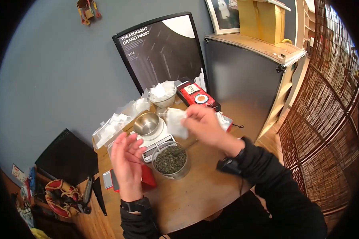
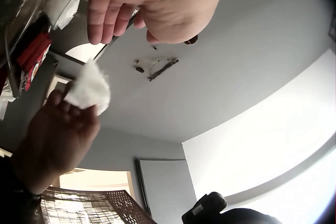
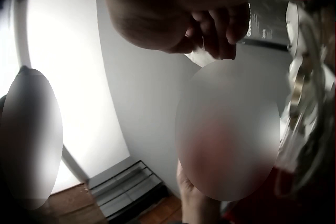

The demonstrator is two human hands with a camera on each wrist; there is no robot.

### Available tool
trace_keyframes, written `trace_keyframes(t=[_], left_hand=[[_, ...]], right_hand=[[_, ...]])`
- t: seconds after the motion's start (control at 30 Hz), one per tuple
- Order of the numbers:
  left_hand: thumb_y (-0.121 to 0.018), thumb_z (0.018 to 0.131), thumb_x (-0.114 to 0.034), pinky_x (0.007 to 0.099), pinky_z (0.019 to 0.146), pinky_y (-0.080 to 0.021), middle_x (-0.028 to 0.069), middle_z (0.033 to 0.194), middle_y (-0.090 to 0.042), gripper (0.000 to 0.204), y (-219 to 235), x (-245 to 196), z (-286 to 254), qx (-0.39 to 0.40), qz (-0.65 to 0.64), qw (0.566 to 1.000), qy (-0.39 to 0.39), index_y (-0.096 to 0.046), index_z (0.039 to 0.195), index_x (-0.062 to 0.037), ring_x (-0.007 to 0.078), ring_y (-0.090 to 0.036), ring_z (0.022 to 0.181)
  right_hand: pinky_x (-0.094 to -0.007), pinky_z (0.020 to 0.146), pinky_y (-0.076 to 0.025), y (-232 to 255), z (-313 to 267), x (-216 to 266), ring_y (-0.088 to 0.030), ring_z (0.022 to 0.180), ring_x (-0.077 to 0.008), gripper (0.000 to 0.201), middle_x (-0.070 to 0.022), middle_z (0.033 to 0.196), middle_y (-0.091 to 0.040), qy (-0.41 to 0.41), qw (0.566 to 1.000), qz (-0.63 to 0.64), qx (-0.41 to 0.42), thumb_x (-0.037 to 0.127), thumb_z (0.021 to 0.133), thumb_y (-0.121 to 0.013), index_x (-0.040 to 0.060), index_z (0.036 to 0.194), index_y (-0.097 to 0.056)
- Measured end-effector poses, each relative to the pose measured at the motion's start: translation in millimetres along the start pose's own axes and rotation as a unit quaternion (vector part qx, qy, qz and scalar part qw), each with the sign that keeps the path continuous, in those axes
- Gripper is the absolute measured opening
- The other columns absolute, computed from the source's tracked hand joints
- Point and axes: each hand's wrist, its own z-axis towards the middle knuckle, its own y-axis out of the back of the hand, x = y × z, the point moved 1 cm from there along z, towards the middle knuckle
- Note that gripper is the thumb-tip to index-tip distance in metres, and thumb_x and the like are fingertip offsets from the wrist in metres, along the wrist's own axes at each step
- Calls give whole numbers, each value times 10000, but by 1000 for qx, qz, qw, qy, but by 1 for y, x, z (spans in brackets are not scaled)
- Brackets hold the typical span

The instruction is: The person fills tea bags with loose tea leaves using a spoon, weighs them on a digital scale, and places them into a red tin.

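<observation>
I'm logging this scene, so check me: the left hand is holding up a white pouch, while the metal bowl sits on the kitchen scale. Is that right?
Not quite: the right hand holds up the white pouch, as the head view shows; the left hand is open and empty. The metal bowl does sit on the kitchen scale.

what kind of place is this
Probably a room in a home, perhaps used as a small tea-packing corner: a wooden table holds a kitchen scale and a tub of dried leaves, with a framed poster behind.
</observation>
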Motion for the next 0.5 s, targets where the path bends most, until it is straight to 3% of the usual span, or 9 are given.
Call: trace_keyframes(t=[0.07, 0.17, 0.2, 0.37, 0.43, 0.5], left_hand=[[-586, 965, -133, 335, 700, -601, 157, 1074, -680, 313, 2, -11, 1, -28, -1, 999, -16, -519, 1240, 2, 239, -702, 880], [-605, 955, -144, 314, 680, -578, 143, 1060, -680, 331, 7, -22, 2, -55, 11, 998, -27, -526, 1244, -2, 210, -691, 839], [-616, 949, -149, 304, 672, -565, 137, 1055, -680, 338, 9, -25, 3, -67, 10, 997, -35, -531, 1241, -3, 198, -685, 824], [-634, 939, -166, 282, 663, -544, 121, 1045, -678, 345, 16, -29, 5, -84, 20, 995, -51, -544, 1230, -5, 173, -672, 810], [-633, 939, -166, 280, 663, -542, 121, 1045, -677, 339, 18, -30, 6, -86, 17, 995, -55, -546, 1225, -5, 170, -665, 801], [-632, 940, -166, 279, 663, -540, 121, 1046, -675, 334, 23, -33, 6, -92, 13, 994, -61, -548, 1221, -4, 168, -659, 791]], right_hand=[[-230, 571, -450, 54, 6, -3, -542, 667, -29, 47, 30, 757, -611, -17, 997, -76, -6, 69, 896, -636, 27, 911, -622], [-219, 510, -423, 114, 8, 9, -539, 582, -36, 27, 23, 703, -611, -133, 981, -142, -7, 22, 864, -610, 29, 888, -622], [-225, 507, -419, 141, 13, -3, -530, 582, -37, 28, 21, 703, -606, -154, 973, -171, 29, 13, 851, -614, 20, 877, -621], [-266, 581, -475, 171, 8, -33, -592, 634, -95, 51, -19, 714, -640, -163, 945, -279, 46, 13, 826, -634, 1, 876, -638], [-402, 667, -528, 161, 2, -40, -689, 725, -276, 113, -120, 763, -695, -65, 866, -494, 38, 60, 787, -625, 17, 881, -670], [-438, 708, -531, 151, -4, -44, -687, 776, -324, 129, -145, 791, -695, -42, 843, -535, 32, 79, 780, -631, 23, 889, -673]])
